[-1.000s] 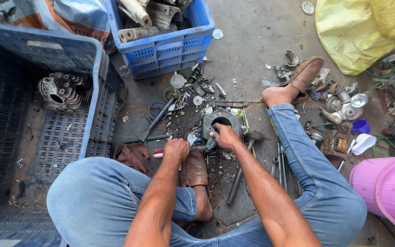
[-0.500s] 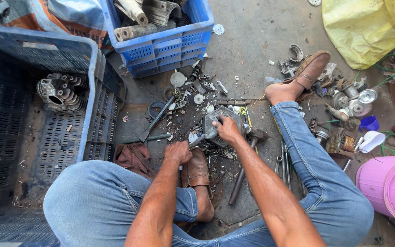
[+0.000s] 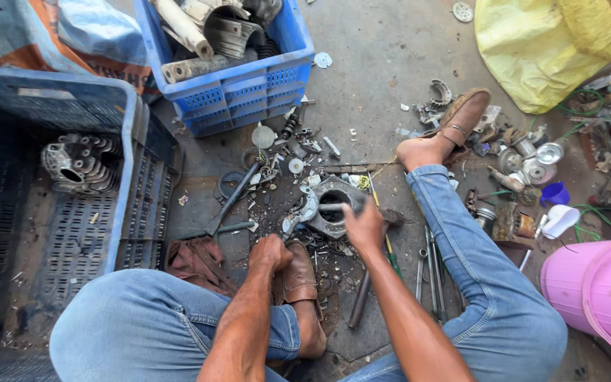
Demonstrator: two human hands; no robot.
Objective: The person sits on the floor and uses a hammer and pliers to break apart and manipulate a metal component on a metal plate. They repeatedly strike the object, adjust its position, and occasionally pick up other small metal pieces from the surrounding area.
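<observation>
Right hand (image 3: pixel 364 225) in a closed grip on a thin tool, its tip poking into the round hole of the grey metal housing (image 3: pixel 332 205) on the floor, just ahead of the knuckles. Left hand (image 3: pixel 270 252) fisted, just beside the brown shoe (image 3: pixel 298 272); what it holds, cannot tell. Small blue crate (image 3: pixel 238 92) ahead, big blue crate (image 3: pixel 118 177) left, pink bucket (image 3: pixel 599 283) right. Scrap bits crowd the concrete floor (image 3: pixel 376 71) between the legs.
</observation>
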